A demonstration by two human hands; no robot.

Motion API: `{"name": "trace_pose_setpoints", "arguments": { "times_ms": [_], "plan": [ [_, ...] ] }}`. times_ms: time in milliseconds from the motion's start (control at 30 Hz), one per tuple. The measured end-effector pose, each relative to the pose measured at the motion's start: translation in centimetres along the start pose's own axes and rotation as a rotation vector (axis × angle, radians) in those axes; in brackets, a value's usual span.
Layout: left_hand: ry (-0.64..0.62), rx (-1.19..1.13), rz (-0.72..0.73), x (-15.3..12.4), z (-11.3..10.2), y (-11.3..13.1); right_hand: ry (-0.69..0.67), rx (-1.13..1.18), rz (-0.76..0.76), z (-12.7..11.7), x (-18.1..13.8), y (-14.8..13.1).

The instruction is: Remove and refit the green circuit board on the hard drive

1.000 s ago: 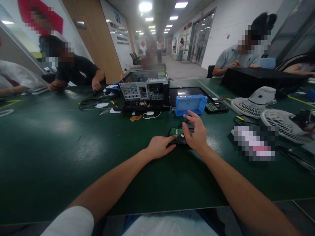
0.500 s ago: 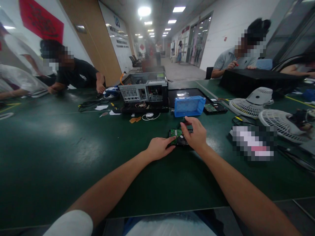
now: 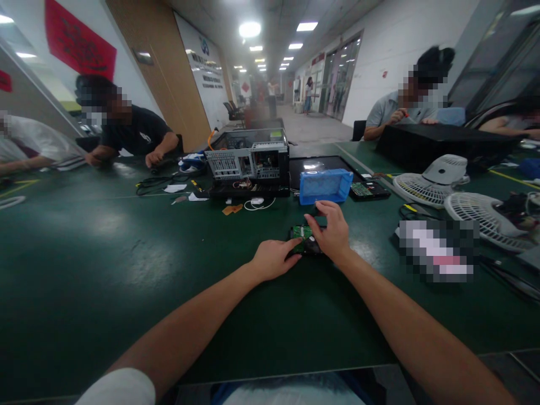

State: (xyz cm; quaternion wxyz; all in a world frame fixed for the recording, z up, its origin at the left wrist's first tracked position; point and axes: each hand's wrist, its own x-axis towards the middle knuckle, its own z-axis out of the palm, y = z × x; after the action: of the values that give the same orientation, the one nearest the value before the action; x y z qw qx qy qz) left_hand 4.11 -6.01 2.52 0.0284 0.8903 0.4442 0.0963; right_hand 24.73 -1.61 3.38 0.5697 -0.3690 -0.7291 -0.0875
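The right hand (image 3: pixel 333 233) lies on top of a hard drive (image 3: pixel 304 239), circuit board up, its fingers curled down over the drive's far edge and right side so that it grips the drive. The left hand (image 3: pixel 274 259) sits at about 8 o'clock from the drive, fingers together and stretched forward, their tips pressing on the near left corner of the green board. The drive lies flat on the dark green surface (image 3: pixel 105 253), near the middle of the view.

Just beyond the right hand, at 12 o'clock, stands a blue plastic bin (image 3: pixel 325 186). To the bin's right lies another bare circuit board (image 3: pixel 368 189). At 11 o'clock from the drive sits an open computer case (image 3: pixel 251 160), with a small white cable (image 3: pixel 257 201) and an orange scrap (image 3: pixel 232 209) before it.

At 3 o'clock, well apart, two white desk fans (image 3: pixel 430 180) rest on the surface. Other people sit at 10 and 2 o'clock, their hands on their own work.
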Motion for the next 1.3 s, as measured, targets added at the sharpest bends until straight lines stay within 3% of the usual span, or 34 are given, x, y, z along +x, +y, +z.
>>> {"name": "trace_pose_setpoints", "arguments": {
  "times_ms": [467,1300],
  "plan": [
    [0.007,-0.016,-0.011,0.0,0.2,0.0,-0.094,0.027,0.135,-0.8,-0.5,-0.9],
    [0.003,-0.036,-0.029,0.0,0.1,0.1,0.009,0.05,0.088,-0.6,-0.2,-1.0]
  ]
}}
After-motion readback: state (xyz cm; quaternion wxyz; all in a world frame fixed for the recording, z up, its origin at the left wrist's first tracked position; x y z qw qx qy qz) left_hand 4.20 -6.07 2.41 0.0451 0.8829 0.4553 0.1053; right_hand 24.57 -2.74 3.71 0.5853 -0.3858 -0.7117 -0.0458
